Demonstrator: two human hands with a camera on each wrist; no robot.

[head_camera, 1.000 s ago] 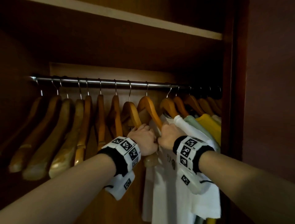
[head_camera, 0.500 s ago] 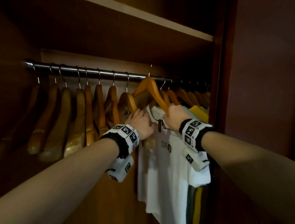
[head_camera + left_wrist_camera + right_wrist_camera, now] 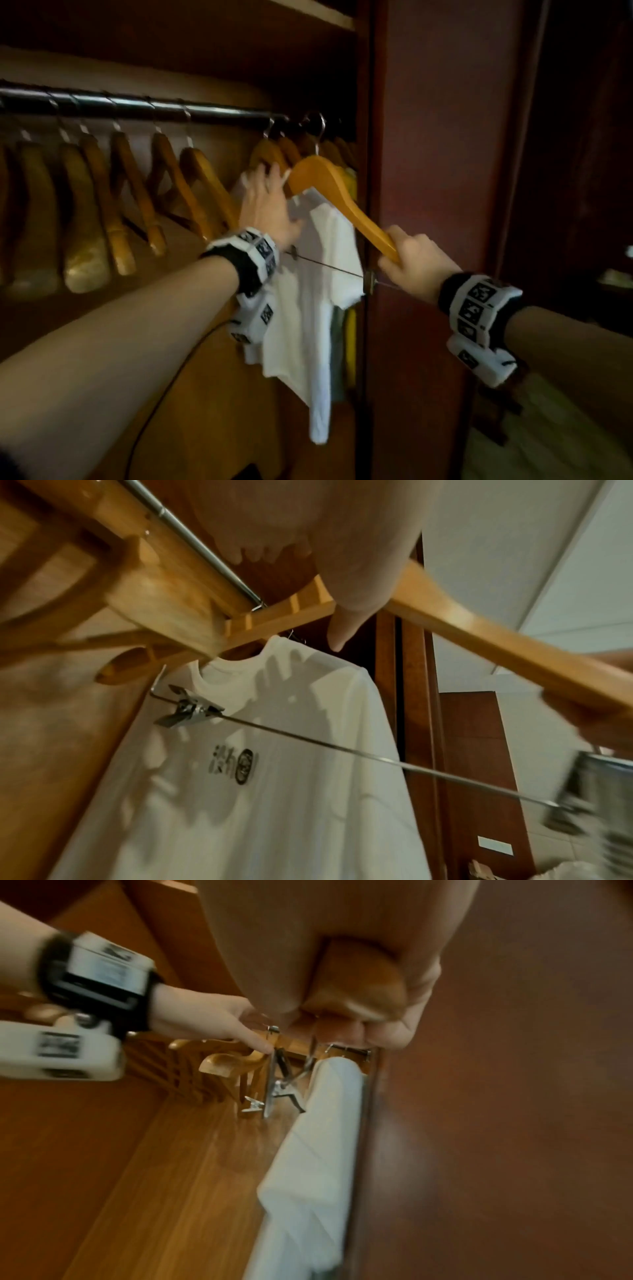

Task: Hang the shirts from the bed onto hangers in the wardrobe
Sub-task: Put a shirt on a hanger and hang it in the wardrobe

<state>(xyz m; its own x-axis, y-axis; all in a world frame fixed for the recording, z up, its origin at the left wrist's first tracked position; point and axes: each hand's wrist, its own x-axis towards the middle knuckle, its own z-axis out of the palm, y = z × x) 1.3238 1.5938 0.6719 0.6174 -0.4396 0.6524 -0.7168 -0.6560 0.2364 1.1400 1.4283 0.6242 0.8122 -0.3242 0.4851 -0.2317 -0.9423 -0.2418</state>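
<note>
An empty wooden hanger (image 3: 337, 195) with a thin metal clip bar (image 3: 329, 267) tilts down to the right in front of the wardrobe rail (image 3: 137, 106). My right hand (image 3: 411, 263) grips its lower right end; the right wrist view shows the hanger end (image 3: 356, 980) wrapped in my right hand (image 3: 342, 961). My left hand (image 3: 267, 205) is open with fingers spread beside the hanger's left shoulder, in front of a hung white shirt (image 3: 308, 325). In the left wrist view the white shirt (image 3: 274, 777) hangs behind the hanger (image 3: 479, 631). Whether the hook (image 3: 317, 123) sits on the rail I cannot tell.
Several empty wooden hangers (image 3: 113, 205) fill the rail's left part. Yellow and greenish shirts (image 3: 349, 335) hang behind the white one. The wardrobe's side post (image 3: 370, 240) stands just right of the shirts. A pale bed (image 3: 548, 445) lies at the bottom right.
My right hand slid down to the hanger's end and swung it out to the right. My left hand let go and opened. The view turned right.
</note>
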